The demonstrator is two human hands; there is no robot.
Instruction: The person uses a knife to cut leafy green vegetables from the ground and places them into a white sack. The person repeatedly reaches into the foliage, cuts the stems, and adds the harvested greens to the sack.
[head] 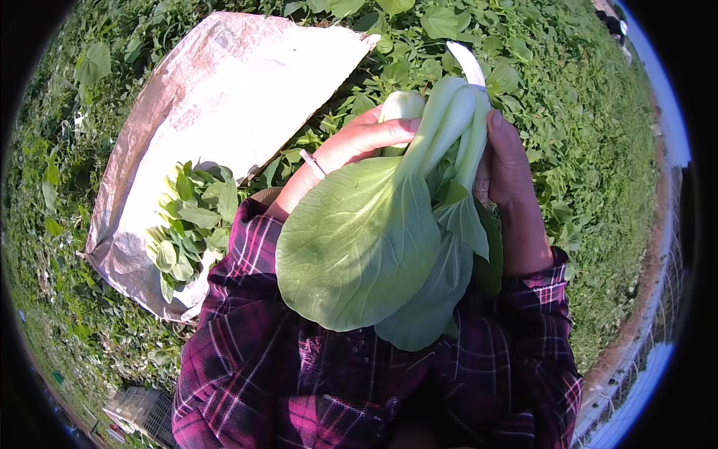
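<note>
A large head of bok choy [359, 247] hangs leaves down in front of my chest, its pale stalks at the top between my hands. My left hand [359, 137] is closed around a second pale bok choy base [403, 106] and touches the stalks of the large one. My right hand [505, 157] grips the right side of the stalks, its fingers mostly hidden behind them. A pale curved blade [466, 62], seemingly of a knife, sticks up beyond the stalk end; its handle is hidden.
A whitish woven sack [235, 95] lies spread on the weeds at the left, with a pile of leafy greens [193, 213] on its near part. A plastic crate [143, 412] stands at the lower left. Low green plants [594, 140] surround me; a pale strip curves along the right edge.
</note>
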